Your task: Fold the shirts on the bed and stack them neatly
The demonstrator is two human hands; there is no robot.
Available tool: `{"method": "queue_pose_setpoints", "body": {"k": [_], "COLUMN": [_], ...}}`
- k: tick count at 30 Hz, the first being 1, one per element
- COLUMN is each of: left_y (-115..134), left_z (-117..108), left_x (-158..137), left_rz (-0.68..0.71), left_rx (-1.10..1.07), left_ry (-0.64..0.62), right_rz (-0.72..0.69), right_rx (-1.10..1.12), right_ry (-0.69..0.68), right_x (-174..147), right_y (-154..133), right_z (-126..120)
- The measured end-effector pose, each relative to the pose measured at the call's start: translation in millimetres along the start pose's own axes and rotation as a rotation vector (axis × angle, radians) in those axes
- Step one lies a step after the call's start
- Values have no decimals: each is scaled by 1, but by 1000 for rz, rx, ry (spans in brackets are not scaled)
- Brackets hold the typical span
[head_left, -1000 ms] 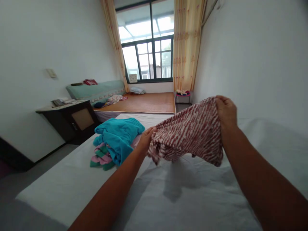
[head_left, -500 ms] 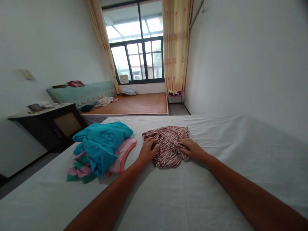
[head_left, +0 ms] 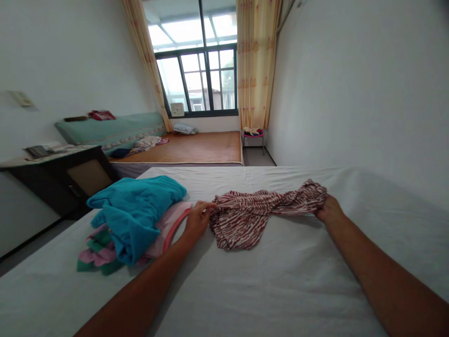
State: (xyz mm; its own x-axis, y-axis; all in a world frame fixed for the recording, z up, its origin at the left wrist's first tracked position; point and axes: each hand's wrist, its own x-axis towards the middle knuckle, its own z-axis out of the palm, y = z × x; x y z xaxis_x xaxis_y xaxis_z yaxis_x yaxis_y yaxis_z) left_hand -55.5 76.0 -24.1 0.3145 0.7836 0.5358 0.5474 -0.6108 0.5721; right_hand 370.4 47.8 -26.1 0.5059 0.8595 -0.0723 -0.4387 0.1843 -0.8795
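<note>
Mid-frame, the left hand [head_left: 196, 221] pinches the patterned cloth [head_left: 242, 220], the right hand [head_left: 330, 209] grips its far end; uneven tugging could twist it.

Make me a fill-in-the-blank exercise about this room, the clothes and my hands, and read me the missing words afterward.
1. With the patterned cloth between the left hand and the right hand, the blue garment is nearer the ____ hand.
2. The blue garment lies partly over a ____ garment that has a coral edge.
3. At the lower left corner of the window is a square white ____.
4. A yellow patterned ____ hangs at the window's right side.

Missing words: left; pink; clock; curtain.
</note>
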Motion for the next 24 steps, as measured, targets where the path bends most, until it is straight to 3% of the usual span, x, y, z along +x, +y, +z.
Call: {"method": "queue_pose_setpoints", "body": {"k": [4,11,15,18,21,24], "left_y": [1,-1,17,33,39,35], "left_z": [4,14,8,-4,-23,-43], "left_x": [-4,-3,0,3,13,25], "left_rz": [33,-98,-117,-281,-441,-487], "left_rx": [137,247,-112,-543,-954,-1145], "left_ry": [13,-240,-218,-147,-78,117], "right_rz": [35,-107,-294,-294,-155,-200], "right_rx": [-109,-355,-728,-838,-495,-89], "right_ry": [-79,-140,-135,-236,-366,-261], "right_x": [-9,-13,-22,-36,-42,-34], "right_y": [7,9,15,10,-10,-33], "right_z": [8,12,11,20,25,18]}}
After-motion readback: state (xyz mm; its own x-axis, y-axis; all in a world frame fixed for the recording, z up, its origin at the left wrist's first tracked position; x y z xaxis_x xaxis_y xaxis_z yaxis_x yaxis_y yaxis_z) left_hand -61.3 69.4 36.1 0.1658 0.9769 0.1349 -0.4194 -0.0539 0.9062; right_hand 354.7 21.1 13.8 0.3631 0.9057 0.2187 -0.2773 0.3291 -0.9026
